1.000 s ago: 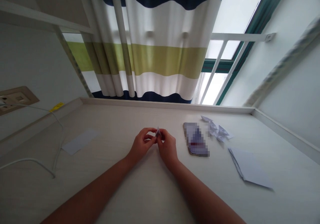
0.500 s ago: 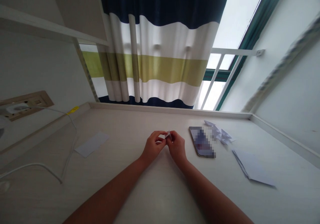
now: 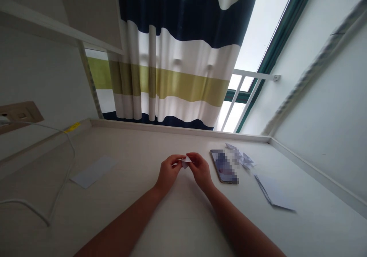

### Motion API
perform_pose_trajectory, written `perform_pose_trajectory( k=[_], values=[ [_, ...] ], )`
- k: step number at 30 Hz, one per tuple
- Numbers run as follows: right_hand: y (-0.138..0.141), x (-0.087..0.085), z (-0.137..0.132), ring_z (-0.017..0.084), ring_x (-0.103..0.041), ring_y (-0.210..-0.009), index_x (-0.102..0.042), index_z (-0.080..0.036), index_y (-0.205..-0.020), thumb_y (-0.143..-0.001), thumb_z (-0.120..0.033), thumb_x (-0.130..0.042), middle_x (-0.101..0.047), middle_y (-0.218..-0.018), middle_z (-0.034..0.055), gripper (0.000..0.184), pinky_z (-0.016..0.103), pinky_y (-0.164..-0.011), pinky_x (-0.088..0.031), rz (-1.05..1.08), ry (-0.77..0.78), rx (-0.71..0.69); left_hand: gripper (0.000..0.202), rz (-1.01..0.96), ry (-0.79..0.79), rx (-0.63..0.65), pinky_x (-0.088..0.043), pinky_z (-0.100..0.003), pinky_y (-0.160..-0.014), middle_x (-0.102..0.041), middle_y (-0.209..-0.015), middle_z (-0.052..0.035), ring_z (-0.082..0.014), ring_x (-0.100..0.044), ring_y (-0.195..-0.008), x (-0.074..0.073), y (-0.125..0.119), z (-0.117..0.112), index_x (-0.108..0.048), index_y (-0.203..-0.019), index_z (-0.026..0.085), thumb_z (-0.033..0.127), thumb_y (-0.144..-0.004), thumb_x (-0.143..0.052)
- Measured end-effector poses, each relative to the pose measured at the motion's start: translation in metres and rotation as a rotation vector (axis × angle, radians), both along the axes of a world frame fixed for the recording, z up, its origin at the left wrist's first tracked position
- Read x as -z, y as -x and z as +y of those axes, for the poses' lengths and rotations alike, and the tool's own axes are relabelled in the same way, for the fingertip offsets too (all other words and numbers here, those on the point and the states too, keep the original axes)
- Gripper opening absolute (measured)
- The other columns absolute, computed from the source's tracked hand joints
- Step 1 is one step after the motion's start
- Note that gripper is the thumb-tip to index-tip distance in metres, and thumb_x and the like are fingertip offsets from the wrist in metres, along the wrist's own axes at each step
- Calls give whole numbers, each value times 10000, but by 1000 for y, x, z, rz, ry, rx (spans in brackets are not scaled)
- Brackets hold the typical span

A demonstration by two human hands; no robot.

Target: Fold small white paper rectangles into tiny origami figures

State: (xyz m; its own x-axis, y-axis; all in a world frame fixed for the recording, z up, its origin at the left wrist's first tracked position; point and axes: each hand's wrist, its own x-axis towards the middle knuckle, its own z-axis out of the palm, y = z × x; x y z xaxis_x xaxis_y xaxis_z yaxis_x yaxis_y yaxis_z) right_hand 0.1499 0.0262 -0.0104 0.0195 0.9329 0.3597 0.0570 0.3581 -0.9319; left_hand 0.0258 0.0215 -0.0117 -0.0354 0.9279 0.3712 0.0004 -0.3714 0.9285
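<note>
A small folded piece of white paper (image 3: pixel 185 161) is pinched between both my hands just above the pale tabletop (image 3: pixel 137 196). My left hand (image 3: pixel 168 172) grips its left side with fingertips closed. From the right, my right hand (image 3: pixel 200 169) holds the other side, fingers closed on it. Most of the paper is hidden by my fingers. A phone (image 3: pixel 224 166) lies flat just right of my right hand.
Several small folded paper pieces (image 3: pixel 242 157) lie behind the phone. A stack of white sheets (image 3: pixel 272 192) rests further right. One paper slip (image 3: pixel 93 170) lies at the left, near a white cable (image 3: pixel 61 178) from a wall socket (image 3: pixel 17 113). A striped curtain (image 3: pixel 177 69) hangs behind.
Both hands stay closed on the small paper and have turned it slightly. The camera view shifted up and sideways, so the table items appear displaced.
</note>
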Motion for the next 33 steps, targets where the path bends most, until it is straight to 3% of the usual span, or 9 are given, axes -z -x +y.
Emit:
perform_pose_trajectory(
  k=[8, 17, 21, 23, 27, 33],
  values=[
    [-2, 1, 3, 170, -621, -793, -606, -197, -836, -635, -211, -634, -664, -814, 25, 203, 304, -739, -484, 163, 33, -108, 185, -52, -20, -27, -505, -251, -700, -631, -907, -55, -164, -594, -849, -7, 1, -6, -693, -784, 183, 137, -678, -549],
    [1, -4, -2, 138, -596, -728, -574, -210, -767, -642, -187, -632, -628, -747, -6, 140, 267, -678, -477, 229, -7, -94, 175, -65, -45, -69, -515, -235, -694, -609, -923, -46, -149, -589, -845, -8, -1, -9, -691, -780, 189, 135, -691, -550],
    [-2, -9, -5, 150, -580, -761, -616, -203, -821, -634, -218, -639, -629, -800, 9, 189, 288, -693, -476, 293, 64, -226, 194, -7, -114, -89, -515, -242, -699, -604, -944, -50, -156, -578, -883, -8, 1, -9, -684, -805, 194, 131, -713, -525],
    [-4, -12, -6, 140, -570, -702, -638, -189, -794, -664, -274, -621, -627, -752, 11, 156, 286, -654, -473, 315, 128, -226, 209, 43, -151, -68, -514, -240, -689, -602, -949, -53, -158, -575, -891, -8, 1, -10, -682, -819, 198, 129, -721, -511],
    [-7, -17, -6, 123, -550, -615, -664, -171, -730, -632, -309, -669, -629, -657, 6, 170, 270, -610, -445, 249, 181, -145, 225, 70, -172, 1, -503, -236, -693, -602, -950, -56, -161, -575, -898, -10, 0, -15, -665, -844, 195, 122, -723, -489],
    [-13, -21, -7, 173, -584, -696, -687, -178, -757, -655, -314, -651, -667, -727, 42, 173, 305, -658, -449, 10, 63, -104, 156, -119, 25, 90, -494, -265, -692, -622, -857, -43, -148, -595, -778, -11, -4, -12, -586, -854, 161, 182, -704, -550]
  ],
)
